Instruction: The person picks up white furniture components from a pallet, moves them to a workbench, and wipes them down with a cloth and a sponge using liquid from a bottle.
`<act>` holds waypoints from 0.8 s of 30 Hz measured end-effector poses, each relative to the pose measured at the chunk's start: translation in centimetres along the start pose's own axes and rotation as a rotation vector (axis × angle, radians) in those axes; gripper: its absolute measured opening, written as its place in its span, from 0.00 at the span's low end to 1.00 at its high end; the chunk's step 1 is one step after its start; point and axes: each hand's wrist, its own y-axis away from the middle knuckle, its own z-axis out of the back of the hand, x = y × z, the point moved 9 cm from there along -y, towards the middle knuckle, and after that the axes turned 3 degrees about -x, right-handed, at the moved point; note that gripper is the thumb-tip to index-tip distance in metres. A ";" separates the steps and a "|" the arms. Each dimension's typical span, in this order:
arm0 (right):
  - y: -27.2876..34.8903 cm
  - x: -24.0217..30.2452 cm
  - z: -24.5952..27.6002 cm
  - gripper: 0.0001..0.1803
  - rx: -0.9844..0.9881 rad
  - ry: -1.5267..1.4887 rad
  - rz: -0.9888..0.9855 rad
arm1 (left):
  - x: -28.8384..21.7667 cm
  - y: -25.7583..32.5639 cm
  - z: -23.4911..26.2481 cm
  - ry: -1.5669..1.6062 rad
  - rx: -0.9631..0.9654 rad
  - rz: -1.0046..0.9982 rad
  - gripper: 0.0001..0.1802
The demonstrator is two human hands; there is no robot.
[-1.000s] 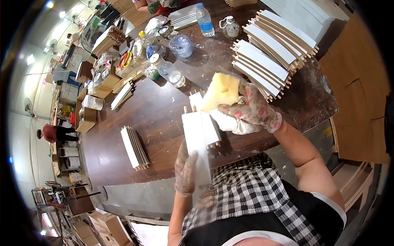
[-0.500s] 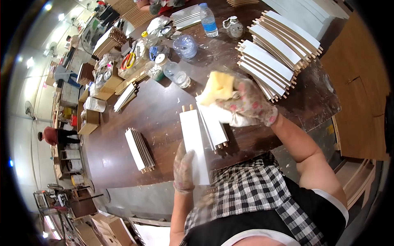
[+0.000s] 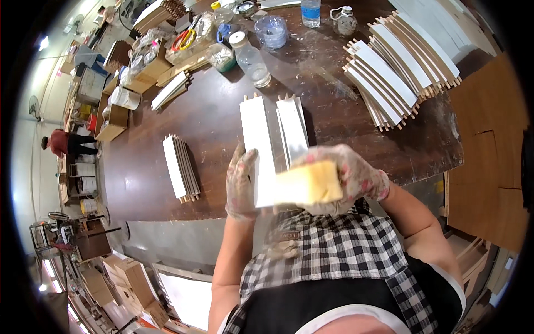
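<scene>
A white wooden slat [image 3: 257,133] with round pegs at its ends lies in front of me, its near end at the table edge. My left hand [image 3: 241,183], in a patterned glove, grips its left edge, the thumb lapping onto the white face. My right hand [image 3: 347,175], gloved too, is closed round a yellow sponge [image 3: 311,182]. The sponge, blurred by motion, covers the slat's near right corner; whether it touches cannot be made out. Just to the right lie a few more white slats [image 3: 293,128], their near ends hidden behind the right hand.
A small stack of slats [image 3: 179,170] lies at the left, and large fanned stacks [image 3: 384,78] at the right. Farther back stand a clear bottle [image 3: 251,61], a plastic tub [image 3: 271,32], scissors [image 3: 184,40] and cardboard boxes [image 3: 114,119]. Another person [image 3: 69,143] stands far left.
My right hand has brought the sponge from beyond the slats back toward me, over the slat's near end. My left hand stays at the slat's left edge. The whole view has shifted.
</scene>
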 end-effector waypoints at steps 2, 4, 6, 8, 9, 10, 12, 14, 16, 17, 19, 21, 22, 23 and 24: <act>0.2 -1.4 1.0 0.30 -0.168 -0.315 -0.046 | 1.8 -0.2 -0.2 0.185 -0.028 0.225 0.17; -0.9 -1.5 1.1 0.34 -0.134 -0.302 0.012 | 2.2 -0.5 -0.5 0.457 -0.106 0.453 0.19; 0.4 -2.2 -0.2 0.32 -0.053 0.002 0.050 | 3.3 -0.2 -1.4 0.762 -0.160 0.692 0.21; 1.8 -2.5 -0.8 0.33 0.049 -0.188 0.076 | 5.2 -0.2 -0.4 0.689 -0.234 0.592 0.19; 2.0 -2.4 -0.9 0.33 0.056 -0.300 0.075 | 5.7 -0.2 0.0 0.652 -0.269 0.545 0.19; 1.9 -2.8 -0.5 0.34 0.003 -0.446 0.031 | 5.7 -0.3 0.0 0.579 -0.206 0.509 0.18; 1.4 -3.3 -0.1 0.34 -0.088 -0.558 -0.138 | 4.3 -1.1 -0.3 0.562 -0.139 0.477 0.16; 0.4 -2.5 0.6 0.34 -0.148 -0.334 -0.129 | 3.0 -1.6 -1.2 0.690 -0.158 0.539 0.16; 0.0 -1.3 0.0 0.31 -0.056 -0.062 -0.154 | 3.1 -1.4 -0.3 0.592 -0.183 0.491 0.17; 0.5 -1.5 0.0 0.30 -0.014 -0.096 -0.184 | 3.1 -1.3 0.1 0.542 -0.196 0.468 0.17; 1.9 -2.1 0.4 0.28 0.056 -0.156 -0.252 | 3.2 -1.2 -0.1 0.679 -0.237 0.567 0.18; 1.2 -1.0 2.0 0.28 -0.019 -0.028 -0.133 | 3.4 -1.0 -0.3 0.793 -0.259 0.606 0.18; 0.9 -0.8 2.9 0.29 -0.132 -0.055 -0.174 | 3.7 -0.7 -0.3 0.838 -0.261 0.595 0.18; 0.5 -0.5 3.6 0.30 -0.245 -0.081 -0.214 | 3.8 -0.5 -0.3 0.883 -0.263 0.583 0.19; 0.4 -0.4 4.8 0.32 -0.401 -0.007 -0.211 | 3.9 -0.2 -0.8 0.920 -0.289 0.608 0.20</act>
